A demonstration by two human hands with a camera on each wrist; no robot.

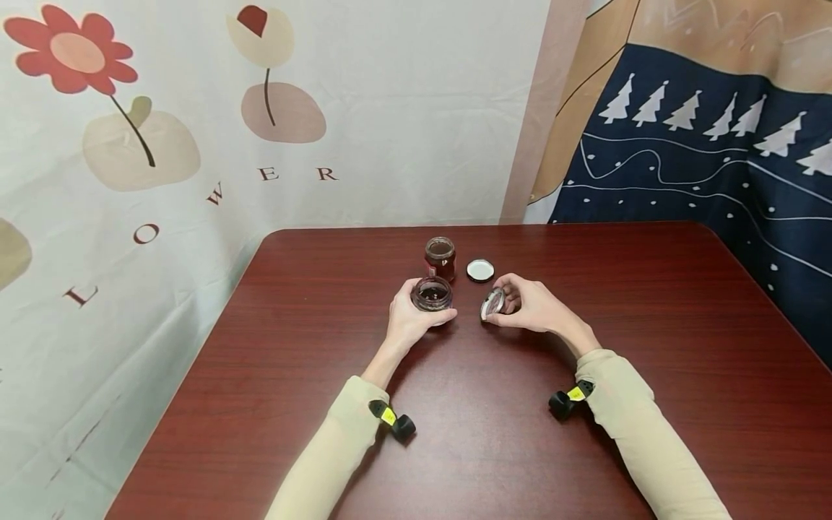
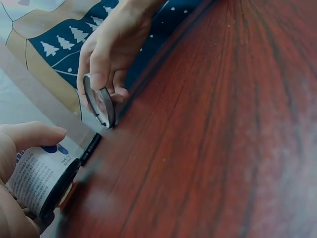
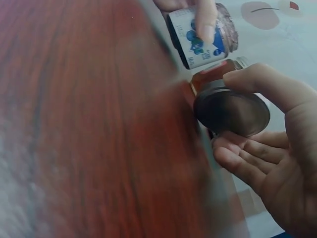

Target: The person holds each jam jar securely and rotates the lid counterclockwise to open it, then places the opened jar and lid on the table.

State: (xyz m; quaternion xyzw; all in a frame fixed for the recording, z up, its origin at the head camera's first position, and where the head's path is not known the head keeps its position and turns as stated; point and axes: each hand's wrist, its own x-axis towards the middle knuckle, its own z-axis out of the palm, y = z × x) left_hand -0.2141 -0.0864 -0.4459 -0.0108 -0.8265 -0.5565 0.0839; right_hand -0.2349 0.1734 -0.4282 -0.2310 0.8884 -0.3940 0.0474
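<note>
My left hand [image 1: 406, 318] grips an uncapped glass jar [image 1: 432, 295] of dark jam, its mouth facing up in the head view. Blueberries are printed on its white label, seen in the right wrist view. To the right, my right hand [image 1: 539, 307] pinches a round metal lid [image 1: 492, 305] by its edge, thumb on one side and fingers on the other. The lid is tilted on edge, apart from the jar. Just behind the held jar stands a second uncapped jar [image 1: 440, 261] with dark contents. Beside that one a second lid [image 1: 480, 271] lies white inside up.
Both jars and lids are around the far middle of the dark red wooden table [image 1: 312, 375]. A white flower-print cloth [image 1: 416, 144] hangs behind the table, and a navy cloth with white trees [image 1: 689, 159] hangs at the right.
</note>
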